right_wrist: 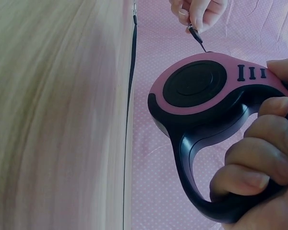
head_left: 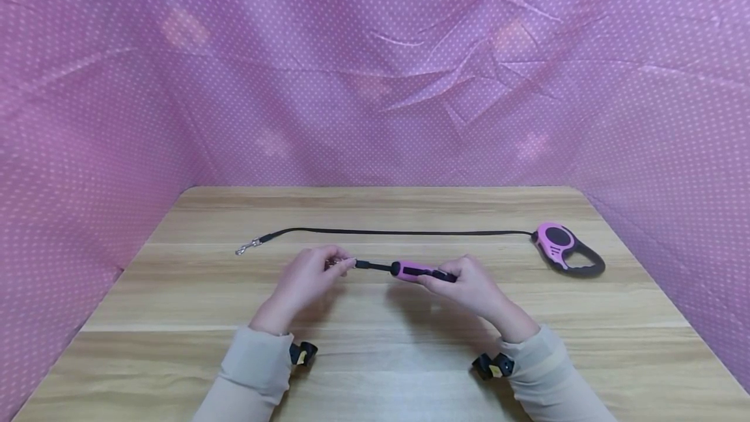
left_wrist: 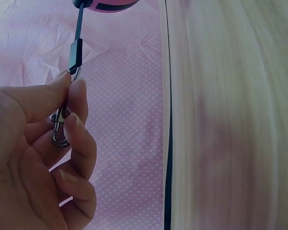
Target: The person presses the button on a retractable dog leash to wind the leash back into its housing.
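Note:
My right hand [head_left: 476, 288] grips the black handle of a pink and black retractable dog leash [right_wrist: 156, 96], its fingers curled through the loop and the thumb up by the top of the casing. With thumb and index finger, my left hand [head_left: 307, 281] pinches the metal snap hook [left_wrist: 60, 127] at the end of that leash's strap. A short stretch of black strap [left_wrist: 79, 24] runs straight between the hook and the casing. Both hands hold the leash above the table, and their shadows fall on the wood below.
A second pink and black retractable leash [head_left: 547, 234] lies at the table's right side. Its long black strap [head_left: 404, 233] stretches left across the wooden table [head_left: 375, 370] to a metal snap hook [head_left: 249, 246]. Pink dotted cloth [head_left: 375, 129] hangs behind and at both sides.

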{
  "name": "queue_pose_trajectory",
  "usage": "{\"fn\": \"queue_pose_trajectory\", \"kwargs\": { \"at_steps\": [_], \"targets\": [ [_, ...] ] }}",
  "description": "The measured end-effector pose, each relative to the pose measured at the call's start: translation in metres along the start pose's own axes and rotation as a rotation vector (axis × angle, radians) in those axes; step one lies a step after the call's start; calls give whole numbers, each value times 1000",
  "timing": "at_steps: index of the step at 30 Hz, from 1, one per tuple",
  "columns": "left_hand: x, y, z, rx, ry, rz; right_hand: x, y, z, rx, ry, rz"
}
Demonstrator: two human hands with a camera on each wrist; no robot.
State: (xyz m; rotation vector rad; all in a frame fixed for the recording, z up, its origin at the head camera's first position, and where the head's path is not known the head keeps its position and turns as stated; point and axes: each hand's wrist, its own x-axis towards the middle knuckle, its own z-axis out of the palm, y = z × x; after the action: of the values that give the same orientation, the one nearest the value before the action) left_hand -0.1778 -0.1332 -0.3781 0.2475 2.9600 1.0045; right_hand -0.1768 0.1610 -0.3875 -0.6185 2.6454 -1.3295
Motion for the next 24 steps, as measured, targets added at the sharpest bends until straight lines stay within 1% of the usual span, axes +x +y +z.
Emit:
{"fn": "queue_pose_trajectory", "kwargs": {
  "at_steps": [7,12,16,20,24],
  "targets": [
    [0,0,2,-39,-10,0,0,-2,0,2,-4,9],
    [1,0,4,-56,-18,4,0,-3,0,2,-12,-2],
    [1,1,5,-86,-40,-7,0,-4,0,-3,-12,-14],
    [1,1,6,-114,-56,-18,0,-5,0,-3,-16,-9],
    [1,1,7,-161,-70,-8,1,-5,1,-5,-24,7]
  ]
}}
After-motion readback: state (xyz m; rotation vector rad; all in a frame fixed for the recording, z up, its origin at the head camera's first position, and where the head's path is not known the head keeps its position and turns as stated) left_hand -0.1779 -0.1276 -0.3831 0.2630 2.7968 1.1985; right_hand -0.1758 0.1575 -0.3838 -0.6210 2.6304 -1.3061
